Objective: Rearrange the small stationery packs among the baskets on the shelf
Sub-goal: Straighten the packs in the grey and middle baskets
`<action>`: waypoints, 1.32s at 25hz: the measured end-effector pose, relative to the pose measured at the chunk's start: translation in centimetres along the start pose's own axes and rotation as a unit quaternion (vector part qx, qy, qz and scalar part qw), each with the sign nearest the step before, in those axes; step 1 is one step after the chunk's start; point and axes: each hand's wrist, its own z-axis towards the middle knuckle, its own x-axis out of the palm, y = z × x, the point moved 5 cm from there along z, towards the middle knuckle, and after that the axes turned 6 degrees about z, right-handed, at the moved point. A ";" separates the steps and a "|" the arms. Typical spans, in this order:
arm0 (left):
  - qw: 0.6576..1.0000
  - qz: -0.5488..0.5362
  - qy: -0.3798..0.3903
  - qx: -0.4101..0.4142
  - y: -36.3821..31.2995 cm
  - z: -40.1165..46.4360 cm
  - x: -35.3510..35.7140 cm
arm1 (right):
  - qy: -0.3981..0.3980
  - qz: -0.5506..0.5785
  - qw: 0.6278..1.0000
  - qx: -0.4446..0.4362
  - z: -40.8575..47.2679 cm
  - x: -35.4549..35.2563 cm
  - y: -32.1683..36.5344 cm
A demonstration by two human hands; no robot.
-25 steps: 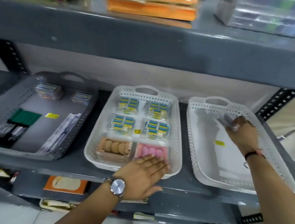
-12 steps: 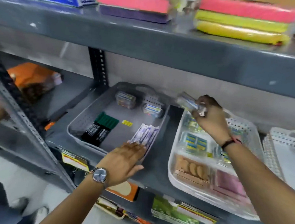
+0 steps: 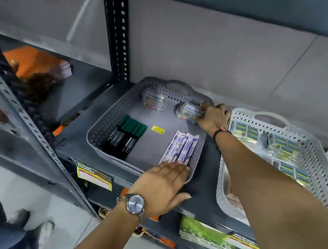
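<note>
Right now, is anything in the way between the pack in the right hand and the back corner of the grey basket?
Nothing visible blocks it. The right hand already has the clear pack low in the grey basket at its back right corner, apart from the other clear pack to its left.

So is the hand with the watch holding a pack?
No, the left hand lies flat and open on the grey basket's front rim, gripping nothing.

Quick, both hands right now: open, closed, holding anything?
Left hand: open, flat on the grey basket front rim, holding nothing.
Right hand: closed on a clear stationery pack in that basket.
</note>
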 end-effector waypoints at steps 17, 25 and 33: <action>0.803 -0.425 0.110 -0.404 14.9 12.7 3.2 | 0.073 0.323 0.927 0.174 -0.9 -1.5 2.3; 0.743 -0.492 0.131 -0.435 15.0 16.2 8.9 | 0.097 0.355 0.907 0.205 -0.6 0.0 3.2; 0.644 -0.568 0.082 -0.506 16.2 16.6 10.2 | 0.102 0.471 0.832 0.274 -0.8 0.9 2.5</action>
